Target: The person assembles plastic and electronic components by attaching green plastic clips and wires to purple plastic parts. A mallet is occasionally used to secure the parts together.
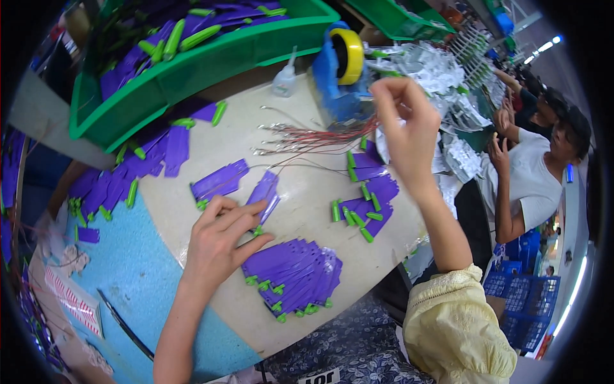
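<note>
Left hand [220, 240] presses a purple strip [264, 193]; right hand [404, 128] pinches red wires [313, 137].

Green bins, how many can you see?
2. One big green bin sits at the table's far left, full of purple pieces; another is at the far right, cut off by the picture's edge.

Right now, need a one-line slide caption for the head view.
Left hand presses a purple strip to the table; right hand pinches thin wires near the tape dispenser.

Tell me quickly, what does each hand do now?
Left hand: open, fingers pressing a purple strip on the table.
Right hand: raised, pinching thin red wires.
</note>
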The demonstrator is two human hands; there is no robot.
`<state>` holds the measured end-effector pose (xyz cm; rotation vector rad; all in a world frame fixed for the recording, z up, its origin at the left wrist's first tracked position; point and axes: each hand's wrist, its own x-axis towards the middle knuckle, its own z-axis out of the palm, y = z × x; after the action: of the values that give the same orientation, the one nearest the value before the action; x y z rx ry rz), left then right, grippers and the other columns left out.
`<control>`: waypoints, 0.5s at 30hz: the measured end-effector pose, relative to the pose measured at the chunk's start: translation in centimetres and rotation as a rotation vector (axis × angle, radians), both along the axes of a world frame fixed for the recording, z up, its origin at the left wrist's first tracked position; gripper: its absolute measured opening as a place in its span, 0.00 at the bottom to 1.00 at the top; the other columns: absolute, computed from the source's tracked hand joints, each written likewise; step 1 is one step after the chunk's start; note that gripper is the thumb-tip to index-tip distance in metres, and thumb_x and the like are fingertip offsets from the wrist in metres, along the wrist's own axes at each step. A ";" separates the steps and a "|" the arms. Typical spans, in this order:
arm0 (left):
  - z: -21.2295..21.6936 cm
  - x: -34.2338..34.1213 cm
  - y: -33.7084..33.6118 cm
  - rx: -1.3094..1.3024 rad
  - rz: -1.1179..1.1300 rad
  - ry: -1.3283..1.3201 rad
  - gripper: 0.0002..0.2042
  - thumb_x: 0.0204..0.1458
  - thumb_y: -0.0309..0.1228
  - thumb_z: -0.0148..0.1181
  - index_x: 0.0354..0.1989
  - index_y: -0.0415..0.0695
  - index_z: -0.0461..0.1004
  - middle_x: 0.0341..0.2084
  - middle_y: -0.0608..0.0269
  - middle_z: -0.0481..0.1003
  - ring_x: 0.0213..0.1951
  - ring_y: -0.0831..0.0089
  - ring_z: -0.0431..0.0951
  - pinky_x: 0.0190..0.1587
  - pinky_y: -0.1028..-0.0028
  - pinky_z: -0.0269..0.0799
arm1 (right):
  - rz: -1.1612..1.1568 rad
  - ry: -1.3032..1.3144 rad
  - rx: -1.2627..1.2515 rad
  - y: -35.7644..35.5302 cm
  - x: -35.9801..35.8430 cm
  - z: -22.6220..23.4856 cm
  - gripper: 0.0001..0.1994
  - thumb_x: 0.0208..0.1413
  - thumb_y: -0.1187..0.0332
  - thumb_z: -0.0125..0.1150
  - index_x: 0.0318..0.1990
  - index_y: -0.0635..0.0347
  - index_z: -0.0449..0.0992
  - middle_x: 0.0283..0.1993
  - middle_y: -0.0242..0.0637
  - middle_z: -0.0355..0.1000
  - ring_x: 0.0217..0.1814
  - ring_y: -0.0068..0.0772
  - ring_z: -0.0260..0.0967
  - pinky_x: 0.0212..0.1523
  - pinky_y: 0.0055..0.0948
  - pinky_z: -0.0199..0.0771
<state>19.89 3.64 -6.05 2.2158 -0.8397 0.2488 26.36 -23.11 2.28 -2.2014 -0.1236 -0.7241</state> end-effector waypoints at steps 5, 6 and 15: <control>-0.2 0.5 -1.1 -0.048 -0.013 0.053 0.15 0.32 0.31 0.76 0.17 0.39 0.71 0.39 0.65 0.82 0.34 0.66 0.71 0.36 0.72 0.71 | 0.010 0.697 0.296 -6.6 4.3 0.7 0.14 0.51 0.61 0.70 0.28 0.66 0.79 0.18 0.21 0.60 0.17 0.13 0.48 0.18 0.21 0.47; -0.1 0.6 -1.1 -0.063 -0.020 0.045 0.16 0.32 0.30 0.76 0.17 0.39 0.70 0.39 0.64 0.82 0.34 0.66 0.71 0.35 0.72 0.71 | 0.049 0.705 0.442 -7.0 4.9 0.6 0.11 0.52 0.64 0.68 0.29 0.65 0.79 0.18 0.18 0.55 0.17 0.14 0.44 0.19 0.22 0.46; 0.2 0.5 -1.0 -0.052 -0.007 0.051 0.16 0.30 0.28 0.76 0.18 0.39 0.70 0.40 0.63 0.81 0.34 0.65 0.71 0.36 0.71 0.72 | 0.058 0.766 0.627 -5.9 1.8 -1.1 0.08 0.52 0.69 0.63 0.26 0.66 0.75 0.16 0.18 0.53 0.15 0.11 0.42 0.17 0.20 0.40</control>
<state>20.41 2.65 -5.87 2.1609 -0.8045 0.2076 28.17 -29.03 1.23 -1.7087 0.3784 0.1472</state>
